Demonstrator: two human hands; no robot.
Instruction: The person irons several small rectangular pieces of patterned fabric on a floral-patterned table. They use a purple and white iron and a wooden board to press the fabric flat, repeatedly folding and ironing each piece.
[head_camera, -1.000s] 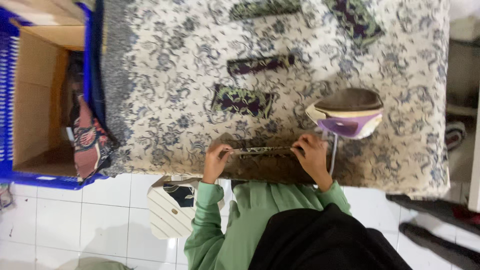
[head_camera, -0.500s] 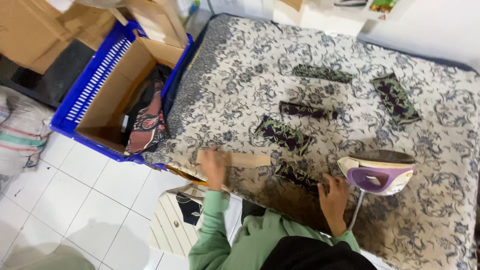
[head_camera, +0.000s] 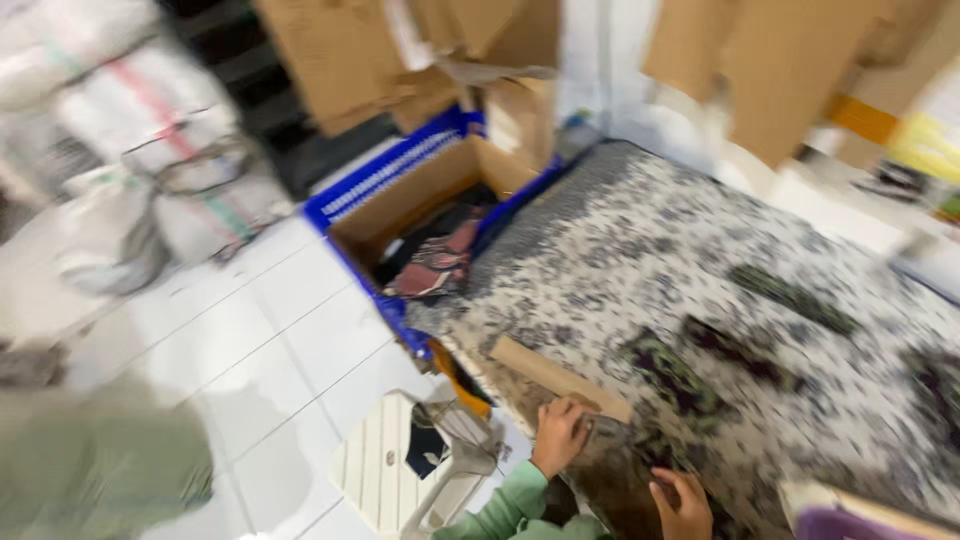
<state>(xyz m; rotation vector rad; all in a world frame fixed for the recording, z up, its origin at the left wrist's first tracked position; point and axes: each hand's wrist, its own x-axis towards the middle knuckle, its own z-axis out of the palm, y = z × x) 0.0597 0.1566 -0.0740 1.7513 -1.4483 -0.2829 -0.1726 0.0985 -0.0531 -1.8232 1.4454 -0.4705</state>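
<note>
1. The step in hand is judged to be work at the near edge of the padded board (head_camera: 640, 240), where a dark strip of patterned cloth (head_camera: 610, 450) is laid out with a flat card strip (head_camera: 560, 378) beside it.
2. The left hand (head_camera: 560, 435) is rested on the near end of the card strip, fingers curled loosely down on it; whether it is gripped or only pressed cannot be told through the blur.
3. The right hand (head_camera: 683, 503) is held just off the board's edge, fingers spread and nothing seen in it.
4. The cloth lies between the two hands, touching the left and near the right.
5. The next move is judged to call for both hands to square the cloth against the card strip, since the strip lies slantwise across the edge.
6. The iron (head_camera: 860, 515) stands at the lower right, apart from both hands.
7. More dark pieces (head_camera: 790, 297) lie further up the board; a blue crate (head_camera: 385, 180) with a carton inside stands to the left on the tiled floor (head_camera: 270, 340).
</note>
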